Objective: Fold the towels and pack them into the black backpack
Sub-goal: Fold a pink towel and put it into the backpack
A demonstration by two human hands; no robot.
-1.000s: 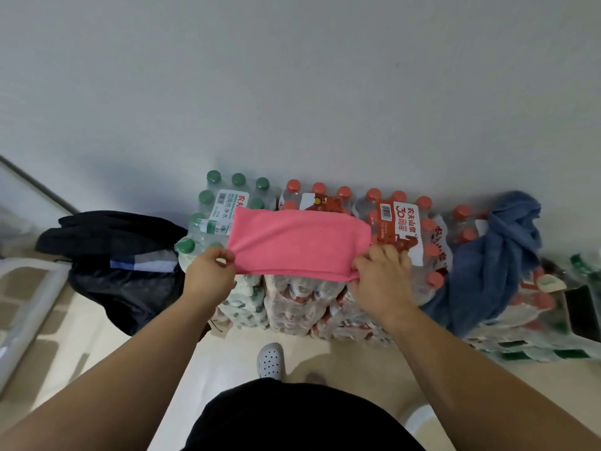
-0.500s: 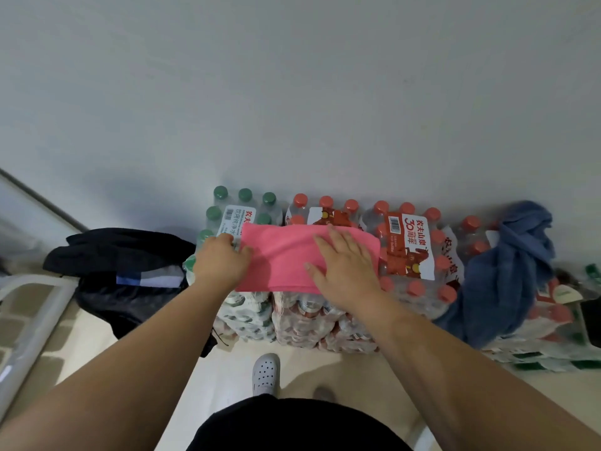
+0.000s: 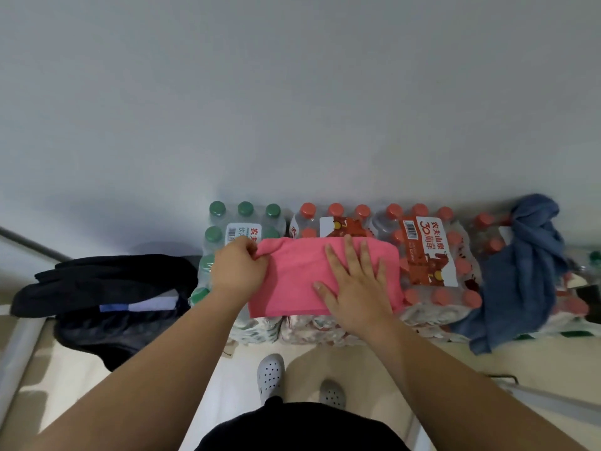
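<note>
Towels number two in this view, one pink and one blue. The pink towel [image 3: 292, 281], a soft, matte, fine-napped cloth folded into a flat rectangle, is lying on top of a stack of shrink-wrapped water-bottle packs [image 3: 429, 307], spanning the seam between a green-capped pack [image 3: 224, 222] and the red-capped packs [image 3: 422, 252] beside it. The left hand [image 3: 239, 268] is gripping the towel's left end, its fingers curled and bunching the cloth into a small ruck at the upper corner. The right hand [image 3: 356, 288] is lying flat on the towel's right half, all five fingers straight and spread, pressing the cloth down and gripping nothing. The blue towel [image 3: 520, 288], thicker-looking and crumpled, is draping unfolded over the right end of the packs and hanging down their front in loose folds. The black backpack [image 3: 113, 275] is slumping on the floor just left of the packs, its dark fabric limp and creased, with one pale blue-and-white strip showing across it. The bottles are clear plastic under glossy, wrinkled film; three round green caps are showing along the back row, and six round red caps are lining up to their right, with printed labels on top. Two perforated clog-type shoes [image 3: 270, 372] are standing on the smooth, pale floor [image 3: 439, 362] below the hands. A plain, matte grey wall [image 3: 292, 92] is rising behind everything.
</note>
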